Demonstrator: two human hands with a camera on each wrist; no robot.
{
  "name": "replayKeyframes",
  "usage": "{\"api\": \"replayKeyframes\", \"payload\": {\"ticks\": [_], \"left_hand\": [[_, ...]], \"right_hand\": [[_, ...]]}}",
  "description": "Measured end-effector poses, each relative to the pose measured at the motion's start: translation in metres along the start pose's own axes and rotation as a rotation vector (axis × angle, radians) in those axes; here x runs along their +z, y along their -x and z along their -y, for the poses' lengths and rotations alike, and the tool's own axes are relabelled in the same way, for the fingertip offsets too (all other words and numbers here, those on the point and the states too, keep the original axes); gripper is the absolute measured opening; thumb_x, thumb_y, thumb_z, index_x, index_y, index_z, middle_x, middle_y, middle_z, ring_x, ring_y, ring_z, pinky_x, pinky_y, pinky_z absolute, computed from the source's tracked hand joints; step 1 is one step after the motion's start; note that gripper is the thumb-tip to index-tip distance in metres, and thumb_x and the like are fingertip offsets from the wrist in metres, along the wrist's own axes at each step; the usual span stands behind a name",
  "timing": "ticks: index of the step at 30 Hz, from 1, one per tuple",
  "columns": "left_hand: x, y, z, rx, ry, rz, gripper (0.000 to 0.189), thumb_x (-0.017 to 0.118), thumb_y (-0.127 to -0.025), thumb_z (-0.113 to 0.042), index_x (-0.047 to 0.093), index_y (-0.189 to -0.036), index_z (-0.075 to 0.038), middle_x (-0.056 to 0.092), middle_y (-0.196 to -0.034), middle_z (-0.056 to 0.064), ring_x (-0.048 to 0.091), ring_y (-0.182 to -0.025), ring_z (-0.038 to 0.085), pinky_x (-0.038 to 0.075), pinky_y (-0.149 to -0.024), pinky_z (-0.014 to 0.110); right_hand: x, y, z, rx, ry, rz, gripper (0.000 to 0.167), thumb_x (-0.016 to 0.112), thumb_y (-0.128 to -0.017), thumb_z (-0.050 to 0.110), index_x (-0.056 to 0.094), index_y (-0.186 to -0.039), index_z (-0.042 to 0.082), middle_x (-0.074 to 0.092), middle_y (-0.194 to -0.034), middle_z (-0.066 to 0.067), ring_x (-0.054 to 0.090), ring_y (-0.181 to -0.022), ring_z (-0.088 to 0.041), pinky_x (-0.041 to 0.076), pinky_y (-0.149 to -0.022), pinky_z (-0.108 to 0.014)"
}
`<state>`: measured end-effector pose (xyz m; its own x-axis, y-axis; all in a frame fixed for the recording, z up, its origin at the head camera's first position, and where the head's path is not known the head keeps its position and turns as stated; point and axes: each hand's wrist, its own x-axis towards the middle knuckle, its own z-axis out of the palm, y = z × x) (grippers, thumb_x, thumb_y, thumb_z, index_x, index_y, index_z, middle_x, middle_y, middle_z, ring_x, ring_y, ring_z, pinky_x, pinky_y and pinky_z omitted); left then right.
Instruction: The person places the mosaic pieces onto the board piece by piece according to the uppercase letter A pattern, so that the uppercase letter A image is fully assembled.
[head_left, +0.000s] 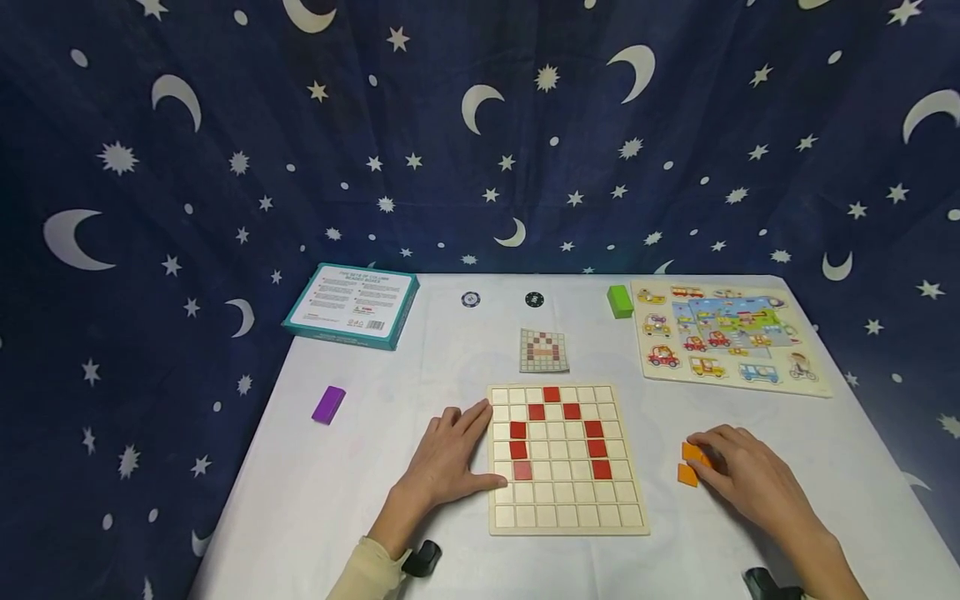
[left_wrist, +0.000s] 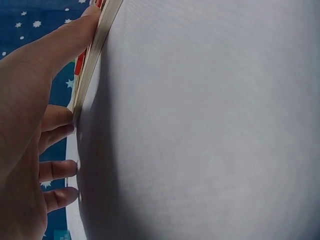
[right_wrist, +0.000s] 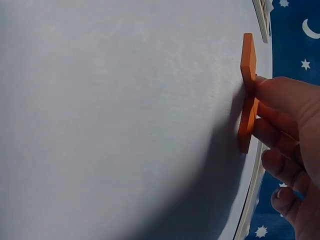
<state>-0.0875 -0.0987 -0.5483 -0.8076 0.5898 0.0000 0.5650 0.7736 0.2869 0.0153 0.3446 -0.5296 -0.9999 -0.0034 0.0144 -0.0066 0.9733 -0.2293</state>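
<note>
A square wooden grid board (head_left: 566,518) lies on the table, with several red tiles (head_left: 551,394) set in its cells in an arch. My left hand (head_left: 447,454) is at the board's left side, fingers extended along the edge and thumb over the lower left cells. In the left wrist view the thumb (left_wrist: 75,37) lies against the board's edge (left_wrist: 95,52). To the right of the board, my right hand (head_left: 750,479) pinches at small orange tiles (head_left: 687,475) on the table, thumb and forefinger around one. Two orange tiles (right_wrist: 247,125) show end to end in the right wrist view.
Behind the board lies a small pattern card (head_left: 544,351). A vehicle puzzle board (head_left: 735,381) and a green block (head_left: 620,302) are at back right. At left are a teal box (head_left: 348,307) and a purple block (head_left: 328,405). Two round chips (head_left: 534,299) lie at the back.
</note>
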Motion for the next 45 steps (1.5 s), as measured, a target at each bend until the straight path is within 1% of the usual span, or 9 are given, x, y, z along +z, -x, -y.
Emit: {"api": "replayKeyframes", "payload": {"ticks": [6,13,16,19,22,28,32,40,45], "left_hand": [[-0.001,-0.001,-0.001,-0.001,0.004,0.001,0.113,0.077,-0.079,-0.078,0.041,-0.166,-0.017,0.043,-0.171,-0.001,0.05,-0.126,0.023,0.042,-0.093,0.038],[0.0,0.0,0.0,-0.001,0.01,-0.01,0.113,0.076,-0.078,-0.079,0.041,-0.166,-0.017,0.044,-0.171,-0.001,0.05,-0.127,0.024,0.042,-0.095,0.04],[0.0,0.0,0.0,-0.002,0.014,-0.011,0.113,0.076,-0.078,-0.079,0.04,-0.166,-0.017,0.044,-0.171,-0.001,0.05,-0.127,0.024,0.042,-0.095,0.039],[-0.001,0.001,0.0,-0.002,0.011,-0.015,0.113,0.077,-0.078,-0.079,0.041,-0.166,-0.017,0.044,-0.171,-0.001,0.05,-0.127,0.024,0.042,-0.095,0.039],[-0.001,0.001,-0.001,0.0,0.006,-0.017,0.113,0.077,-0.078,-0.078,0.041,-0.166,-0.017,0.044,-0.171,-0.001,0.051,-0.127,0.024,0.042,-0.094,0.039],[-0.002,0.001,-0.001,0.003,0.006,-0.019,0.113,0.077,-0.078,-0.078,0.041,-0.166,-0.017,0.045,-0.17,-0.001,0.051,-0.127,0.024,0.043,-0.094,0.039],[-0.002,0.001,-0.001,0.005,0.003,-0.019,0.113,0.077,-0.078,-0.078,0.041,-0.166,-0.017,0.045,-0.17,-0.001,0.051,-0.127,0.023,0.043,-0.094,0.039],[-0.002,0.0,-0.002,0.007,-0.004,-0.025,0.113,0.077,-0.078,-0.078,0.041,-0.166,-0.017,0.045,-0.17,-0.001,0.051,-0.126,0.024,0.042,-0.093,0.039],[-0.002,0.0,-0.001,0.004,0.0,-0.021,0.112,0.078,-0.078,-0.077,0.041,-0.165,-0.017,0.045,-0.17,-0.001,0.051,-0.126,0.024,0.042,-0.094,0.039]], "right_hand": [[-0.002,-0.004,0.001,-0.02,0.019,0.019,0.04,0.092,-0.082,0.029,0.08,-0.113,0.008,0.075,-0.108,-0.008,0.066,-0.097,-0.029,0.056,-0.089,-0.056],[-0.003,-0.009,0.002,0.004,0.014,0.049,0.039,0.094,-0.08,0.029,0.08,-0.109,0.007,0.074,-0.103,-0.008,0.062,-0.088,-0.023,0.057,-0.087,-0.055],[-0.002,-0.01,0.003,-0.014,0.019,0.026,0.037,0.094,-0.08,0.03,0.08,-0.108,0.01,0.073,-0.1,-0.003,0.057,-0.084,-0.017,0.056,-0.08,-0.047],[-0.001,-0.012,0.006,-0.048,0.019,-0.005,0.033,0.093,-0.08,0.029,0.08,-0.106,0.013,0.071,-0.096,0.002,0.052,-0.081,-0.012,0.049,-0.074,-0.039],[-0.001,-0.016,0.013,-0.07,0.006,-0.028,0.032,0.093,-0.079,0.029,0.08,-0.105,0.015,0.071,-0.097,0.003,0.053,-0.082,-0.012,0.049,-0.075,-0.039],[-0.002,-0.028,0.036,-0.114,-0.039,-0.068,0.031,0.093,-0.079,0.025,0.08,-0.105,0.016,0.074,-0.102,0.003,0.065,-0.093,-0.019,0.056,-0.086,-0.05],[-0.002,-0.037,0.056,-0.156,-0.063,-0.081,0.03,0.093,-0.079,0.024,0.08,-0.106,0.017,0.073,-0.103,0.005,0.064,-0.093,-0.016,0.056,-0.085,-0.048],[0.007,-0.052,0.095,-0.282,-0.091,-0.119,0.03,0.092,-0.082,0.029,0.079,-0.107,0.019,0.074,-0.104,0.006,0.065,-0.094,-0.014,0.056,-0.082,-0.042],[0.015,-0.058,0.119,-0.346,-0.093,-0.106,0.031,0.09,-0.084,0.031,0.079,-0.109,0.017,0.076,-0.109,0.003,0.067,-0.098,-0.015,0.057,-0.087,-0.041]]}}
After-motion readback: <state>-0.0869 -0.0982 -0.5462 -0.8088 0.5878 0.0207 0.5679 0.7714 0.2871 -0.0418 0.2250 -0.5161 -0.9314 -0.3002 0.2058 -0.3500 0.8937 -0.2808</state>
